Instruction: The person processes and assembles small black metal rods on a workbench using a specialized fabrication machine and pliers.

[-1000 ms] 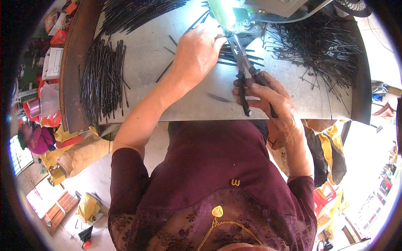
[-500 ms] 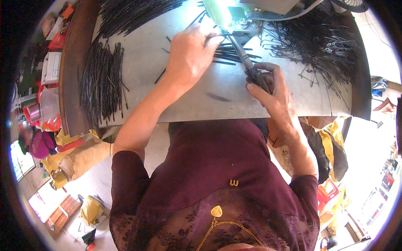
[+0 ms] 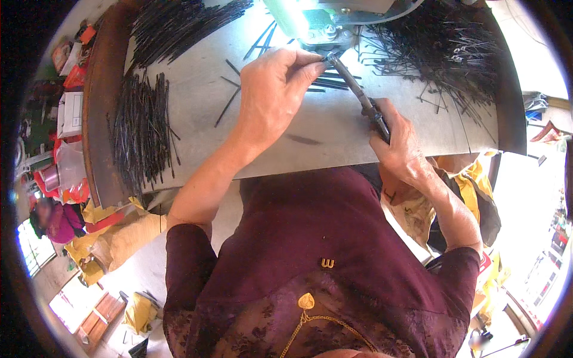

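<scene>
My left hand [image 3: 271, 95] is raised over the metal tabletop, thumb and forefinger pinched on a small dark piece [image 3: 326, 58], most of it hidden by the fingers. In my right hand [image 3: 400, 142] is a pair of dark pliers [image 3: 354, 86], gripped by the handles. Their jaws meet the dark piece at my left fingertips; whether they clamp it I cannot tell. Beneath the hands lie several thin black rods [image 3: 338, 82], and a few more loose rods [image 3: 229, 95] rest left of my left wrist.
Bundles of black rods lie at the left [image 3: 143, 128] and far left [image 3: 182, 30]. A tangled heap of thin, bent black pieces [image 3: 447, 53] covers the far right. A bright lamp [image 3: 287, 18] and a small metal machine [image 3: 327, 34] stand behind my hands. Raised rims [image 3: 106, 107] edge the table.
The plier jaws have come a little nearer to me, beside my left fingertips. My right hand has moved slightly right and nearer, with its fingers closed further round the handles. The view has shifted slightly.
</scene>
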`<action>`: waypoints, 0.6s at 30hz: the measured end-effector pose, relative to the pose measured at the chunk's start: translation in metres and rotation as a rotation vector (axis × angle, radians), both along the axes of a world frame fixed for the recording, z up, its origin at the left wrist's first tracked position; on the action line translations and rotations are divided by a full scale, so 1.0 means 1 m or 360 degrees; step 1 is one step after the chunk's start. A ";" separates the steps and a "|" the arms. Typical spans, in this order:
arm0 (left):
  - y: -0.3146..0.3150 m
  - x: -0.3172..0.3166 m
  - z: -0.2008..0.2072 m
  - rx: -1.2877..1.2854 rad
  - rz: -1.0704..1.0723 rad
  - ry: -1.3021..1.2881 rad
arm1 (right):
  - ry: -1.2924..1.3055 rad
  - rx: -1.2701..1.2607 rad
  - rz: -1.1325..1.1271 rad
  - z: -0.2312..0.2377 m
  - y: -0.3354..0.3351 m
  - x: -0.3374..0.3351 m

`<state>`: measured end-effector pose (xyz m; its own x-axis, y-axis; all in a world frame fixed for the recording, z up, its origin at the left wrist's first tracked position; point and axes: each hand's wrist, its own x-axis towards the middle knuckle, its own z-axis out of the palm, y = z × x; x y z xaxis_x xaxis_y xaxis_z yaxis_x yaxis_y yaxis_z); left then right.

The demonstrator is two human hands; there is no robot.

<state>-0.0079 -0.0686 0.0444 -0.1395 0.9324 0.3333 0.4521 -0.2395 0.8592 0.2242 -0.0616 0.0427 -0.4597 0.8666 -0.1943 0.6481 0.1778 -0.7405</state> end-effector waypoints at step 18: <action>0.041 -0.042 -0.036 0.0002 0.0301 0.0240 | -0.0810 0.0712 0.0017 0.037 -0.042 0.075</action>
